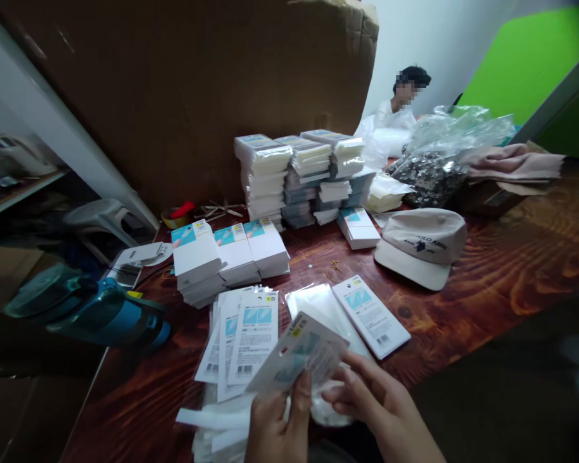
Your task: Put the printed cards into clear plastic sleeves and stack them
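Note:
My left hand (282,415) pinches a printed card (302,354), thumb on its front, tilted above the table. The card looks greyish; whether it is in a clear sleeve I cannot tell. My right hand (374,399) is at the card's right edge, its fingers bent and apart, the index fingertip at the corner. Beneath the hands lies a pile of clear plastic sleeves (313,299). To the right is a stack of printed cards (371,315); to the left, several overlapping cards (254,334) rest on more sleeves (222,418).
White card stacks (197,263) and tall piles of packed cards (265,180) stand behind. A beige cap (422,241) sits right, rubber bands (335,270) mid-table, a blue bottle (110,315) left. A bag of small dark pieces (429,173) lies far right. A person (398,106) is beyond.

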{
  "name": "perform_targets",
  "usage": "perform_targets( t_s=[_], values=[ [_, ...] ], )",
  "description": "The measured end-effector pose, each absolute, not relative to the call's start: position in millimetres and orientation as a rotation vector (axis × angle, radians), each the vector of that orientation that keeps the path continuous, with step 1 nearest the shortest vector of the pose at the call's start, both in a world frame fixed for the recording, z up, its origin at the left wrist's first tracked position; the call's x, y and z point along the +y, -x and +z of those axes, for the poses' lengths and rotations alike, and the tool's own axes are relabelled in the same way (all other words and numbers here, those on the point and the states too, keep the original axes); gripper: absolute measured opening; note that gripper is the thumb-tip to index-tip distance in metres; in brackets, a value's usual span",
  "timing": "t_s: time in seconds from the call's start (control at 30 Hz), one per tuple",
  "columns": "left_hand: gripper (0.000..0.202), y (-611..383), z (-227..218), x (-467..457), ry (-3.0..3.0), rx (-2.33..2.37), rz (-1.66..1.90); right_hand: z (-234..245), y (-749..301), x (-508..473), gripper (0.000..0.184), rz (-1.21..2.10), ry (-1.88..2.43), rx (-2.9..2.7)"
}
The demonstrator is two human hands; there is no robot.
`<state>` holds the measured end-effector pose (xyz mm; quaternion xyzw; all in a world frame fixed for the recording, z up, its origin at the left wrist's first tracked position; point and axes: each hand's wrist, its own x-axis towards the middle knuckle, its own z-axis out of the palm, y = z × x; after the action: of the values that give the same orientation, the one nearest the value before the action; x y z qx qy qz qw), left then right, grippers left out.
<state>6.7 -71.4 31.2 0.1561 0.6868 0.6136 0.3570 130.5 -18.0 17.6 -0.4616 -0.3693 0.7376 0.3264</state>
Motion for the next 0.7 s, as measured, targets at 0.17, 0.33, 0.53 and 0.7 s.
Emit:
perform_targets(
  t_s=[0.17, 0.33, 0.53, 0.7],
  values=[
    [0.045, 47, 43, -68, -0.611, 2.11, 1.497, 1, -156, 4, 0.049, 1.585, 1.364, -1.277],
    [0.052, 97, 36, -61, -1.324, 2.785, 0.366, -46, -188, 50, 0.071, 0.484, 1.789, -1.657],
    [0.05, 45, 18, -41, -2.057, 2.652, 0.345, -71, -193, 58, 0.065, 0.468, 1.776, -1.674],
    [0.051, 3, -7, -21, -2.166, 2.256, 0.074, -59, -197, 56, 0.05, 0.554, 1.732, -1.506]
  ],
)
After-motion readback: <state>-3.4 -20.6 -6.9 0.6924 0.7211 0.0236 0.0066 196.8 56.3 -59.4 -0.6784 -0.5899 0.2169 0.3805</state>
